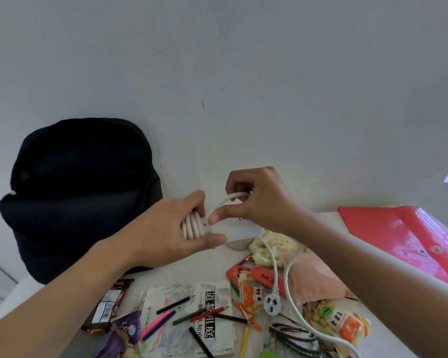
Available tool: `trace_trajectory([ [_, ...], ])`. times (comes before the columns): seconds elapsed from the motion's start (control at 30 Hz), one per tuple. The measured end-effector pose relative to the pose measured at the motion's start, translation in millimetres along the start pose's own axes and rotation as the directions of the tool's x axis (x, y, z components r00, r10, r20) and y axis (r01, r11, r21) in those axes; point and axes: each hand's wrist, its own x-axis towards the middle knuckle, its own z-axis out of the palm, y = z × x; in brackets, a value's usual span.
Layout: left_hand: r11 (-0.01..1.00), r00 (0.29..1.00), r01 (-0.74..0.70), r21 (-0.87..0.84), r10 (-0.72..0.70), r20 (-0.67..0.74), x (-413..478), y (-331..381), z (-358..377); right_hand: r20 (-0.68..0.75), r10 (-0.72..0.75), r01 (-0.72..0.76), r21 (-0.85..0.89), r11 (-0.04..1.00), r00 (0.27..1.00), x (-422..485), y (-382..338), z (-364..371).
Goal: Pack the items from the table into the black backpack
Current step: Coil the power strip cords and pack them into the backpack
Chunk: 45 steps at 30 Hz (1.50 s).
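**Backpack left, folder right**

The backpack (83,197) stands far left on the worktop (181,272), against the wall (243,99). The folder (404,236) lies far right. Between them, the power strip (233,228) is above the clutter. Its cord (276,272) trails down to a plug (272,303) on snack packets (254,293), right of a book (181,337) under pencils (207,313).

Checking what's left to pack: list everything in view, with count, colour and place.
backpack: 1, black, far left on the table
power strip: 1, white, held above the table
cable: 1, white, partly coiled round the power strip, rest trailing down
snack packets: at least 2, orange, near right
plug: 1, white, among the snack packets
folder: 1, red, far right
booklet: 1, white, near centre
pencils: several, mixed colours, on and beside the booklet
wrappers: 2, brown and purple, near left
cloths: 2, yellow and pink, under the cable
left hand: 1, grips the coiled end of the power strip
right hand: 1, pinches a cable loop
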Motion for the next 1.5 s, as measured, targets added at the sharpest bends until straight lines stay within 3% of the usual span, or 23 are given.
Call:
trace_trajectory([
  [0.07,0.999,0.999,-0.044,0.024,0.043,0.033,0.0,4.0,0.5,0.096,0.015,-0.017,0.025,1.0,0.995,6.6,-7.8,-0.4],
  [0.17,0.976,0.998,-0.032,-0.214,0.043,0.047,-2.6,4.1,-3.8,0.268,0.135,-0.205,0.252,0.946,0.954,18.1,-3.2,-9.1],
  [0.27,0.84,0.998,0.033,-0.542,0.002,0.064,-5.5,6.4,-7.7,0.525,0.187,-0.48,0.504,0.718,0.83,25.9,15.9,-18.7],
  [0.33,0.764,0.999,0.027,-0.645,0.002,0.044,-4.3,7.6,-7.3,0.622,0.155,-0.586,0.583,0.563,0.768,27.7,26.1,-17.2],
  [0.47,0.722,1.0,-0.002,-0.692,-0.014,-0.017,3.0,10.9,-2.9,0.659,0.175,-0.678,0.674,0.294,0.731,26.8,38.1,-12.9],
  [0.53,0.676,0.992,-0.037,-0.736,-0.062,-0.107,7.9,13.3,-2.8,0.652,0.223,-0.689,0.693,0.214,0.725,22.9,39.4,-13.9],
  [0.6,0.643,0.962,-0.085,-0.761,-0.146,-0.231,13.6,14.5,-8.7,0.661,0.254,-0.707,0.643,0.294,0.706,15.4,38.5,-14.2],
  [0.7,0.752,0.907,-0.091,-0.653,-0.208,-0.366,23.3,4.6,-19.2,0.675,0.265,-0.658,0.427,0.62,0.689,1.7,31.8,-18.6],
  [0.77,0.738,0.886,-0.046,-0.674,-0.281,-0.368,28.3,-5.9,-21.6,0.591,0.307,-0.513,0.216,0.831,0.746,-5.0,25.3,-23.8],
  [0.83,0.692,0.868,0.03,-0.721,-0.376,-0.325,33.9,-17.1,-18.5,0.432,0.256,-0.265,-0.041,0.963,0.865,-8.9,19.7,-24.8],
  [0.93,0.676,0.873,0.167,-0.717,-0.44,-0.211,41.1,-26.8,-8.6,0.314,0.015,0.107,-0.369,0.923,0.949,-9.8,12.4,-13.7],
  [1.07,0.766,0.929,0.197,-0.612,-0.345,-0.133,40.4,-21.7,-0.2,0.218,-0.223,0.285,-0.324,0.902,0.95,-0.5,4.1,-6.4],
  [1.2,0.791,0.961,0.187,-0.583,-0.271,-0.06,29.8,-14.2,1.0,-0.045,-0.29,0.267,-0.273,0.924,0.956,13.7,3.7,-14.0],
  [1.3,0.798,0.974,0.185,-0.573,-0.226,0.0,20.7,-6.5,-3.2,-0.115,-0.26,0.226,-0.246,0.943,0.959,22.4,-0.6,-21.5],
  [1.37,0.822,0.987,0.161,-0.546,-0.15,0.065,15.9,-2.4,-6.7,-0.064,-0.139,0.131,-0.12,0.984,0.988,27.1,-7.2,-29.9],
  [1.5,0.84,0.986,0.157,-0.52,-0.102,0.132,13.2,-0.5,-6.3,0.23,0.036,-0.064,0.118,0.991,0.973,38.0,-8.6,-43.7],
])
